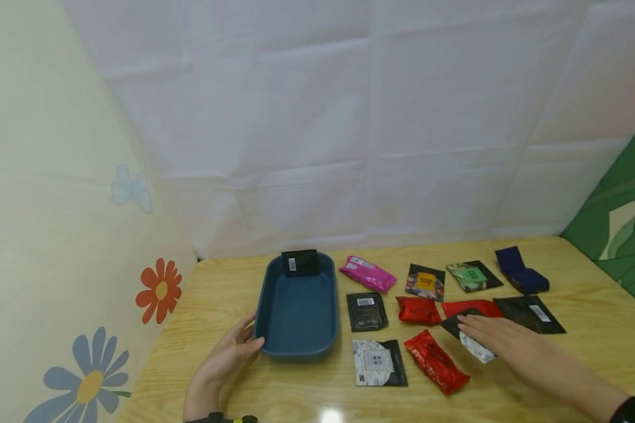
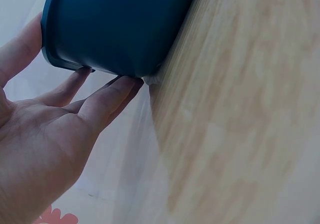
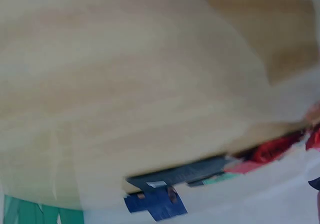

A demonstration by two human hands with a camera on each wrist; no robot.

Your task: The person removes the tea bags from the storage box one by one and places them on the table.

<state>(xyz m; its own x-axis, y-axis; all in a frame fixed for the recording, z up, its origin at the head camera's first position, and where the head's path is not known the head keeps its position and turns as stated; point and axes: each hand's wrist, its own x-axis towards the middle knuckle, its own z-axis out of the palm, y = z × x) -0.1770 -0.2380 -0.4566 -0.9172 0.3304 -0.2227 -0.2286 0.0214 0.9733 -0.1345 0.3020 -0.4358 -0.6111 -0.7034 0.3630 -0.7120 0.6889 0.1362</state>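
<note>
Right hand lies flat, fingers straight, pinning a sachet lower right; left hand, relaxed, braces the tray.

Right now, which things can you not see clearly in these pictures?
- Head view: the right hand covers most of a black-and-white packet.
- Head view: print on the black packet in the blue tray is too small to read.
- Right wrist view: blurred; packets sit at the bottom edge.
- Left wrist view: left hand touches the tray; its inside is hidden.
</note>
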